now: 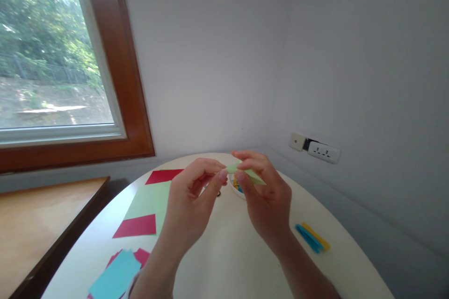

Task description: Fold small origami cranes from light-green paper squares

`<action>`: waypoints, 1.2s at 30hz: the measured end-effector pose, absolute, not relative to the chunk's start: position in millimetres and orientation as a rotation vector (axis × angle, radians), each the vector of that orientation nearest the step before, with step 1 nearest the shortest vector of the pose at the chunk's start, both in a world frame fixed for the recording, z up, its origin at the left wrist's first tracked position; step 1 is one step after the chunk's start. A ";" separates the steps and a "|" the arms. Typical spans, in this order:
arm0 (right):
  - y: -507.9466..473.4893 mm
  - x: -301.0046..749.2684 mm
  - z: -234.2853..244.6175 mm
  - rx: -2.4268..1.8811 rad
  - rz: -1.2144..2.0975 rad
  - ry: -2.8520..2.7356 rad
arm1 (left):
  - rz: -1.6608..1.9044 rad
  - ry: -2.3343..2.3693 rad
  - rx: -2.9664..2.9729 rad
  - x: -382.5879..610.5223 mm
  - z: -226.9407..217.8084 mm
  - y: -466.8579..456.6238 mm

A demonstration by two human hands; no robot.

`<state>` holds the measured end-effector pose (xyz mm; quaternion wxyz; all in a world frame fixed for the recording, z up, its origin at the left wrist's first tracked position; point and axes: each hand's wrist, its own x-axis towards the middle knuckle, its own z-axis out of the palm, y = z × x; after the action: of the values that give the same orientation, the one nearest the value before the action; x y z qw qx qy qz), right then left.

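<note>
**L hand [191, 196] & R hand [268, 194] pinching a green slip [232, 168]**

Head view: the slip is held up at ctr of frame, above a round white table [224, 261]. L hand pinches its left end btwn thumb & fingertips; R hand grips the other end btwn thumb & fingers, w/ one corner poking out below. Behind the hands, partly hidden: a bowl [238, 193] w/ yellow & blue bits [236, 183], plus a small dark loop [219, 193], too hidden to ID. Ctr left: a green sheet [145, 201] w/ two red strips, upper [162, 176] & lower [136, 226]. Lower left: blue card [115, 273] atop red cards [142, 256]. Lower right: blue sticks [308, 238] beside yellow ones [316, 236]. Upper left: window [52, 46], trees outside.
</note>
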<state>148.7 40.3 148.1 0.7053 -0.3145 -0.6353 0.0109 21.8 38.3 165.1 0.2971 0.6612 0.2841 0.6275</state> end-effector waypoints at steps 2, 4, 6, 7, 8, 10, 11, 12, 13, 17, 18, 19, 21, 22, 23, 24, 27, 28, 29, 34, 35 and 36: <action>41.3 148.5 146.7 -0.688 0.055 -1.406 | 1.692 0.746 1.743 22.7 164.3 38.3; 42.4 147.7 145.1 -0.674 0.086 -1.404 | 1.731 0.759 1.740 23.4 163.7 37.9; 43.4 146.4 143.9 -0.656 0.129 -1.399 | 1.787 0.778 1.762 23.9 163.3 37.3; 43.8 145.8 143.5 -0.645 0.150 -1.394 | 1.816 0.792 1.787 23.9 163.2 37.1; 44.1 145.2 143.2 -0.634 0.163 -1.384 | 1.846 0.807 1.820 24.0 163.0 37.0; 44.3 144.4 143.0 -0.625 0.167 -1.364 | 1.912 0.837 1.892 23.9 162.5 37.4; 44.2 144.2 143.0 -0.628 0.156 -1.355 | 1.939 0.848 1.922 23.9 162.2 37.7; 44.1 144.3 143.0 -0.636 0.142 -1.351 | 1.958 0.857 1.943 24.0 162.0 38.1; 44.0 144.4 142.9 -0.649 0.127 -1.350 | 1.967 0.861 1.956 24.1 161.7 38.4; 43.2 144.9 142.3 -0.696 0.095 -1.370 | 1.941 0.820 1.950 25.7 160.0 39.1; 43.1 145.0 142.3 -0.698 0.088 -1.378 | 1.930 0.806 1.938 26.2 159.4 39.0; 43.0 145.0 142.2 -0.697 0.078 -1.387 | 1.918 0.794 1.924 26.7 158.7 38.9; 42.9 145.0 142.3 -0.694 0.054 -1.408 | 1.897 0.779 1.906 27.5 157.5 38.5; 42.8 145.1 142.4 -0.690 0.047 -1.418 | 1.894 0.773 1.902 27.6 157.1 38.2; 42.7 145.1 142.4 -0.687 0.045 -1.427 | 1.897 0.771 1.898 27.7 156.7 38.1; 42.5 145.2 142.5 -0.684 0.047 -1.434 | 1.903 0.770 1.894 27.8 156.5 37.9; 41.6 145.2 142.6 -0.694 0.058 -1.444 | 1.917 0.768 1.892 28.0 156.1 38.0; 41.2 145.1 142.7 -0.702 0.057 -1.442 | 1.917 0.766 1.896 28.2 155.9 38.0; 40.8 145.0 142.8 -0.709 0.053 -1.436 | 1.914 0.761 1.901 28.5 155.7 38.1; 39.1 144.6 143.8 -0.716 0.043 -1.416 | 1.906 0.719 1.907 29.8 154.4 38.0; 38.9 144.6 144.1 -0.715 0.041 -1.415 | 1.909 0.712 1.912 29.9 154.3 37.9; 38.9 144.7 144.3 -0.716 0.038 -1.414 | 1.912 0.710 1.919 30.1 154.2 37.8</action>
<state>144.7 38.9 144.3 0.7020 -0.3215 -0.6352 0.0172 30.1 37.8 154.2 0.1700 0.6752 0.2500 0.6728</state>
